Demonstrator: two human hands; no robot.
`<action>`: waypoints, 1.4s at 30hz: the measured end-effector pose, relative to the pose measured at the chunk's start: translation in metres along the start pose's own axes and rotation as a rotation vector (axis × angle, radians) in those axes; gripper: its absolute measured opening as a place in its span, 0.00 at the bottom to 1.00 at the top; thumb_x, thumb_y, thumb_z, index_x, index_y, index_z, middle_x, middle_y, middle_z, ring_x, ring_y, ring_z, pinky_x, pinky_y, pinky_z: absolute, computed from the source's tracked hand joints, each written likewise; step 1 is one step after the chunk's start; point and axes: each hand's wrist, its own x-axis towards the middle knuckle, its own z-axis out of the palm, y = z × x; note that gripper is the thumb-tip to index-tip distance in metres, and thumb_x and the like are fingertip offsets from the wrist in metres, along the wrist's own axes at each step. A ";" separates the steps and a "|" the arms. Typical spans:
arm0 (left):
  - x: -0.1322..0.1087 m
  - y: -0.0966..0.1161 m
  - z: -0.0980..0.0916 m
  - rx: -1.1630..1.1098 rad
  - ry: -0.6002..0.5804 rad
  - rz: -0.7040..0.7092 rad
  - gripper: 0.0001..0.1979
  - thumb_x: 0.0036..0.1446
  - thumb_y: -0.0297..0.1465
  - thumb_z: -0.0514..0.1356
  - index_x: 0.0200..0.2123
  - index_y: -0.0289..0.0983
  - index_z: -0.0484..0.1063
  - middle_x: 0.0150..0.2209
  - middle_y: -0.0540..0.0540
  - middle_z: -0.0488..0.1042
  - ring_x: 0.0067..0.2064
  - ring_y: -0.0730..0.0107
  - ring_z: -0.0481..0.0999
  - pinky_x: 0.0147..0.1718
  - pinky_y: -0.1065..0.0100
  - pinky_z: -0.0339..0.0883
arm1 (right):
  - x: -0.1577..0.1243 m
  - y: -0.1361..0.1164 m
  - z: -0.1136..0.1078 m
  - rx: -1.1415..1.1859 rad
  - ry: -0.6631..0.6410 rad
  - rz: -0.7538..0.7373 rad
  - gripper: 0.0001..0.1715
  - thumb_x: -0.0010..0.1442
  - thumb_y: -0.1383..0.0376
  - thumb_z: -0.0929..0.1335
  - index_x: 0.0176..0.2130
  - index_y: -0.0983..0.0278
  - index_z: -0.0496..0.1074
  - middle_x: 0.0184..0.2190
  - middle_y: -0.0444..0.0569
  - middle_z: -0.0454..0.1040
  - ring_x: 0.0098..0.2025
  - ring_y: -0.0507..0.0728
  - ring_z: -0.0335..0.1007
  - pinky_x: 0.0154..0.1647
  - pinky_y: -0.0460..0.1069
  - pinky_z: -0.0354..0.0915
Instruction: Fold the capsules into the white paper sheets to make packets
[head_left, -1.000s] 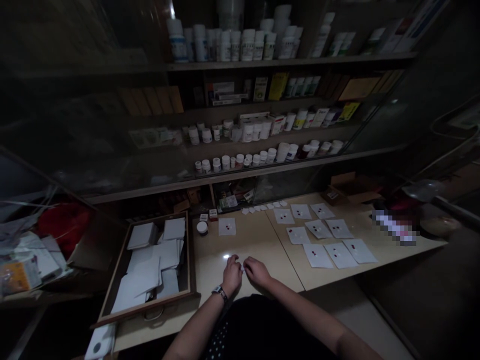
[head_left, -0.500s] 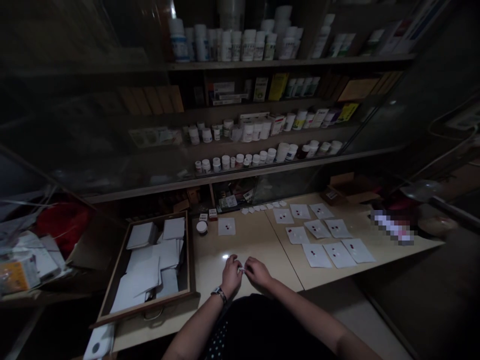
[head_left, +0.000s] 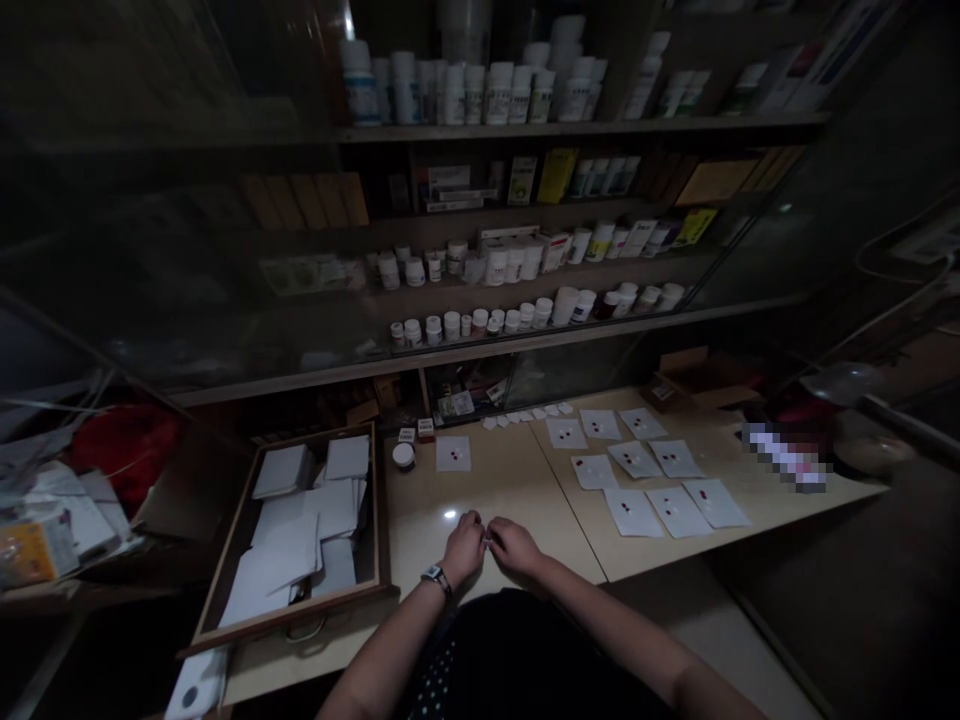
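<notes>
My left hand (head_left: 464,549) and my right hand (head_left: 514,548) meet close together over the near part of the desk. Between their fingertips is a small white folded paper packet (head_left: 487,541), mostly hidden by the fingers. Both hands are closed on it in a pinch. Beyond them lies a flat white paper square (head_left: 453,453) with dark red pills on it. To the right, several more paper squares (head_left: 634,511) lie in rows, each bearing red and pale pills. Small folded white packets (head_left: 517,416) form a line at the back of the desk.
On the left stands a wooden drawer (head_left: 382,540) holding stacks of white paper (head_left: 281,550). A white-capped jar (head_left: 403,457) and two small boxes (head_left: 425,429) stand beside it. Shelves of medicine bottles (head_left: 499,95) rise behind. An open carton (head_left: 705,375) sits at the back right.
My fingers have shifted slightly around the small paper packet, and less of it shows between them. The papers and pills on the desk stay in place.
</notes>
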 end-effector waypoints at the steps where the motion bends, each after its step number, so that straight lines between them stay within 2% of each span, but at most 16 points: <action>1: 0.000 0.001 -0.001 0.019 -0.014 -0.004 0.10 0.58 0.26 0.52 0.38 0.37 0.72 0.47 0.42 0.67 0.50 0.62 0.65 0.50 0.66 0.59 | 0.001 0.000 -0.001 -0.006 -0.013 0.004 0.08 0.58 0.68 0.64 0.36 0.64 0.73 0.37 0.51 0.74 0.40 0.57 0.68 0.41 0.47 0.59; 6: 0.003 0.005 -0.006 0.090 -0.117 -0.007 0.08 0.58 0.27 0.53 0.36 0.37 0.72 0.48 0.42 0.67 0.52 0.61 0.64 0.50 0.66 0.58 | 0.005 -0.002 -0.004 -0.065 -0.096 0.008 0.10 0.59 0.68 0.64 0.36 0.66 0.74 0.39 0.53 0.74 0.41 0.57 0.68 0.42 0.48 0.59; 9: 0.004 0.005 -0.006 0.093 -0.129 -0.027 0.09 0.59 0.26 0.52 0.36 0.37 0.72 0.47 0.42 0.68 0.51 0.62 0.64 0.50 0.67 0.58 | 0.005 -0.003 -0.006 -0.088 -0.117 0.002 0.11 0.59 0.67 0.63 0.38 0.65 0.74 0.40 0.53 0.73 0.42 0.58 0.67 0.42 0.48 0.59; 14: -0.002 0.007 -0.002 0.048 -0.063 -0.109 0.09 0.60 0.27 0.51 0.37 0.37 0.71 0.47 0.42 0.68 0.51 0.63 0.65 0.50 0.68 0.58 | 0.007 -0.005 -0.008 -0.082 -0.131 0.015 0.09 0.57 0.64 0.66 0.36 0.65 0.74 0.39 0.52 0.73 0.41 0.57 0.67 0.41 0.47 0.59; 20: -0.002 0.007 0.000 0.033 -0.033 -0.119 0.10 0.62 0.27 0.51 0.35 0.36 0.72 0.45 0.42 0.69 0.50 0.63 0.67 0.48 0.68 0.58 | 0.018 0.003 -0.005 -0.048 -0.172 0.001 0.09 0.55 0.70 0.64 0.30 0.65 0.74 0.35 0.51 0.73 0.39 0.56 0.67 0.40 0.47 0.59; 25: 0.000 0.002 0.003 0.000 0.059 -0.176 0.08 0.58 0.24 0.53 0.33 0.36 0.73 0.40 0.43 0.72 0.45 0.65 0.70 0.44 0.69 0.60 | 0.021 0.014 0.001 0.094 -0.035 0.042 0.12 0.50 0.72 0.65 0.36 0.65 0.72 0.33 0.47 0.73 0.34 0.54 0.65 0.35 0.46 0.57; 27: -0.001 0.001 0.006 0.018 0.115 -0.181 0.09 0.58 0.22 0.52 0.35 0.36 0.72 0.39 0.44 0.73 0.44 0.65 0.71 0.43 0.68 0.61 | 0.022 0.017 0.005 0.127 -0.003 0.077 0.12 0.48 0.73 0.66 0.35 0.64 0.71 0.31 0.46 0.72 0.33 0.54 0.64 0.34 0.45 0.56; 29: -0.005 0.001 0.009 0.075 0.138 -0.142 0.11 0.59 0.22 0.51 0.38 0.37 0.72 0.40 0.44 0.73 0.45 0.64 0.71 0.43 0.68 0.62 | 0.023 0.017 0.008 0.130 0.018 0.096 0.08 0.48 0.73 0.66 0.32 0.64 0.71 0.31 0.46 0.72 0.33 0.54 0.64 0.34 0.45 0.56; 31: -0.011 -0.001 0.014 0.167 0.108 -0.046 0.14 0.60 0.21 0.49 0.43 0.37 0.72 0.45 0.42 0.73 0.48 0.63 0.70 0.46 0.66 0.63 | 0.026 0.017 0.009 0.125 0.032 0.119 0.05 0.48 0.72 0.67 0.29 0.65 0.71 0.31 0.46 0.72 0.33 0.53 0.65 0.34 0.45 0.57; 34: -0.023 -0.008 0.024 0.326 0.012 0.113 0.24 0.59 0.19 0.47 0.57 0.36 0.65 0.57 0.40 0.68 0.56 0.60 0.67 0.52 0.61 0.61 | 0.031 0.015 0.007 0.114 0.005 0.165 0.04 0.49 0.72 0.68 0.28 0.65 0.72 0.30 0.46 0.73 0.32 0.53 0.66 0.34 0.45 0.58; 36: -0.030 -0.014 0.032 0.408 -0.035 0.151 0.28 0.60 0.21 0.47 0.64 0.35 0.56 0.64 0.39 0.60 0.63 0.57 0.59 0.57 0.57 0.58 | 0.030 0.013 0.005 0.076 -0.024 0.157 0.04 0.51 0.72 0.68 0.30 0.65 0.74 0.30 0.47 0.74 0.33 0.54 0.68 0.35 0.45 0.60; 38: -0.035 -0.020 0.038 0.452 -0.063 0.160 0.28 0.64 0.27 0.46 0.66 0.34 0.51 0.67 0.39 0.55 0.67 0.56 0.53 0.60 0.53 0.54 | 0.023 0.011 0.003 0.007 -0.005 0.082 0.08 0.56 0.70 0.65 0.34 0.66 0.76 0.34 0.51 0.76 0.37 0.56 0.70 0.39 0.47 0.62; 40: -0.037 -0.024 0.042 0.470 -0.082 0.168 0.29 0.65 0.33 0.46 0.68 0.33 0.48 0.68 0.37 0.51 0.68 0.54 0.50 0.62 0.49 0.51 | 0.011 0.011 0.004 -0.074 0.033 -0.065 0.16 0.62 0.68 0.61 0.44 0.65 0.75 0.44 0.56 0.76 0.47 0.59 0.70 0.48 0.51 0.62; 42: -0.039 -0.027 0.043 0.471 -0.100 0.182 0.31 0.65 0.36 0.46 0.69 0.32 0.44 0.68 0.36 0.49 0.69 0.53 0.48 0.62 0.47 0.49 | -0.004 0.013 0.007 -0.146 -0.009 -0.217 0.24 0.64 0.67 0.59 0.58 0.65 0.67 0.57 0.59 0.69 0.59 0.61 0.61 0.58 0.57 0.57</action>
